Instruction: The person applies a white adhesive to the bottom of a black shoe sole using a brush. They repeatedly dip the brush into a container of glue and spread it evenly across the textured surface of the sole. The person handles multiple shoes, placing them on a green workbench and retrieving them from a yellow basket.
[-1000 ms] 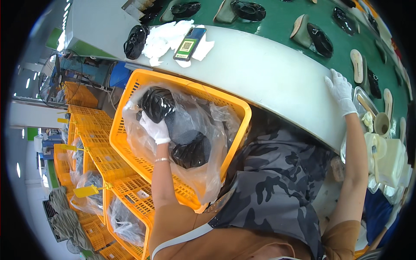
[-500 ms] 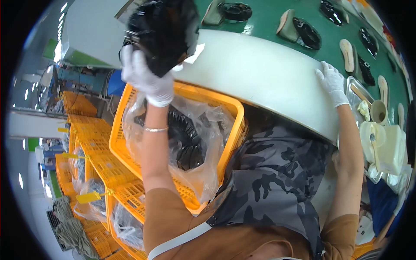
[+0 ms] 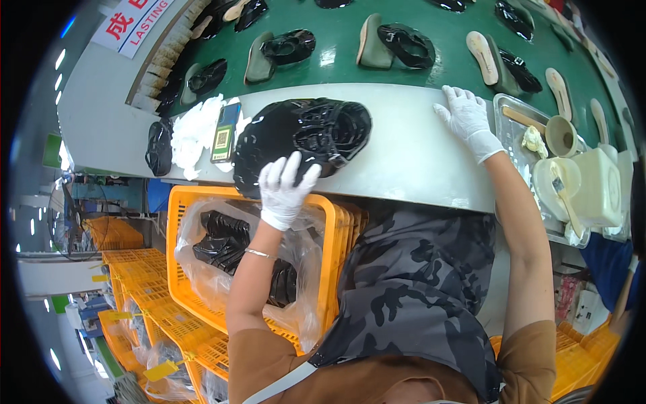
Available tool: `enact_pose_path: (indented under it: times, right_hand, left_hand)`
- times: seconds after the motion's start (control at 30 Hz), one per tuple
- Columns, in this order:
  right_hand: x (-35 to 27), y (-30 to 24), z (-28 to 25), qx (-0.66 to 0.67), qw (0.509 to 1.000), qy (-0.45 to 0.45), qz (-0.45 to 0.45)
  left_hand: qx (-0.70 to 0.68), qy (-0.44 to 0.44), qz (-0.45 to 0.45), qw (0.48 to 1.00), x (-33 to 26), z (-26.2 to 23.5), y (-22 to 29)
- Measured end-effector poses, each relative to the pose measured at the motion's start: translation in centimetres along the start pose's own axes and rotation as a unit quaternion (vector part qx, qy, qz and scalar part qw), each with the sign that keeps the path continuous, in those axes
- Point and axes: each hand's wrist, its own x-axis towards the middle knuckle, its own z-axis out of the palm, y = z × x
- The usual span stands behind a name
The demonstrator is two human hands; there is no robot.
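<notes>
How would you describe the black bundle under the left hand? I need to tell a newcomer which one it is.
Find the pale grey ledge along the near edge of the green conveyor. On it, right of the phone, lies a glossy black bundle of shoe uppers under the gloved left hand. It is one big heap, unlike the single uppers laid beside soles on the belt.

Phone (image 3: 225,132) lay on the grey ledge, left of the black pile under my left hand (image 3: 282,188); its screen showed a green frame around a white square code. Far left, a white sign (image 3: 132,21) with red characters sat tilted on the machine housing. Near left, yellow tags (image 3: 161,369) hung on the stacked orange crates (image 3: 134,316).
</notes>
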Motion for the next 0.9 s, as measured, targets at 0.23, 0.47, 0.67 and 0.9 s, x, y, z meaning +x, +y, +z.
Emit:
enact_pose_path:
  times: [0.23, 0.47, 0.67, 0.9]
  right_hand:
    - [-1.0, -3.6, -1.2, 0.331, 0.911, 0.15, -0.196]
    - [-3.7, -12.4, -3.4, 0.37, 0.868, 0.131, -0.305]
    - [-4.5, -12.0, -2.3, 0.457, 0.84, 0.12, -0.266]
    - [-8.7, -6.0, -5.0, 0.748, 0.658, 0.039, 0.073]
  left_hand:
    - [-0.046, -0.016, -0.039, 0.998, -0.2, 0.0, -1.2]
    - [-0.054, -0.019, -0.275, 0.96, 0.5, -1.6, 0.1]
    - [-0.107, 0.001, -0.286, 0.952, 0.1, -0.4, -0.9]
    - [-0.128, -0.126, -0.275, 0.944, 0.2, -3.9, -1.5]
